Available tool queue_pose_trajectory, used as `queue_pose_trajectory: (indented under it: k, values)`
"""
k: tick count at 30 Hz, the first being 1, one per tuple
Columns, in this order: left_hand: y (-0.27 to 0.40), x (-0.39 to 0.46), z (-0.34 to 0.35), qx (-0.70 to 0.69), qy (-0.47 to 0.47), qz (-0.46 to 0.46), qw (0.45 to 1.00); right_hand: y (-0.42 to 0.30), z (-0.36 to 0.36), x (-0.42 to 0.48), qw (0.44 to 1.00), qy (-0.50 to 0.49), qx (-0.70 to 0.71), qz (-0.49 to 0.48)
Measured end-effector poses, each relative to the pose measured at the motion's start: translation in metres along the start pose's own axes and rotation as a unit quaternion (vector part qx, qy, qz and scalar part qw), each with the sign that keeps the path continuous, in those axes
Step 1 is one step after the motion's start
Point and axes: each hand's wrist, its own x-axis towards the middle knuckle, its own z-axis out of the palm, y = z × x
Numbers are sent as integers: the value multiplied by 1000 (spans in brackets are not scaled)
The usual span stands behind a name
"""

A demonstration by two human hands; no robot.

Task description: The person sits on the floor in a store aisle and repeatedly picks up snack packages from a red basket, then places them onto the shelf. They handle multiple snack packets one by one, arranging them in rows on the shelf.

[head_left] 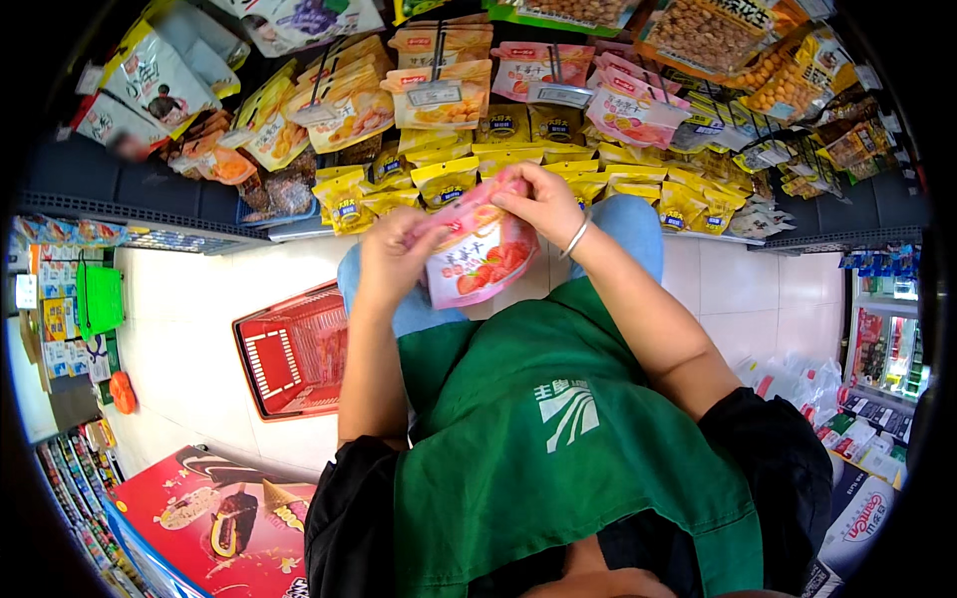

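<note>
My left hand (396, 250) and my right hand (549, 205) hold a pink pouch of dried strawberries (486, 254) between them, each gripping its upper edge. The pouch hangs tilted over my knees, its strawberry picture facing up. Beyond it, yellow snack bags (445, 183) stand in rows on the low shelf. Above those, pink dried-fruit pouches (542, 71) and orange dried-fruit pouches (437, 93) hang from metal hooks. The fingertips of my left hand are partly hidden.
A red plastic basket (291, 359) lies on the tiled floor left of my legs. At the lower left is a red box with ice-cream pictures (224, 516). Clear plastic bags (800, 385) and cartons (860, 516) stand at the right. A green basket (99, 299) hangs at the far left.
</note>
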Motion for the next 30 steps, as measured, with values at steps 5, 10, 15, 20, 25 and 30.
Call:
queue_pose_trajectory:
  k: [5, 10, 15, 20, 25, 30]
  values:
    - [-18, -3, 52, -178, -18, -117, 977, 38, -22, -25, 967, 54, 236, 76]
    - [-28, 2, 72, -150, -25, -131, 980, 60, -33, -38, 967, 82, 220, 99]
    - [-35, 10, 76, -222, -44, -154, 962, 62, -35, -35, 967, 145, 208, 32]
    - [-35, 16, 68, -252, -36, -169, 952, 52, -46, -24, 967, 96, 237, 14]
    - [-38, 28, 55, -237, 35, -178, 954, 90, -88, 6, 969, 148, 191, 52]
    - [-40, 46, 50, 41, -22, -5, 999, 102, -113, 52, 982, 162, 101, 6]
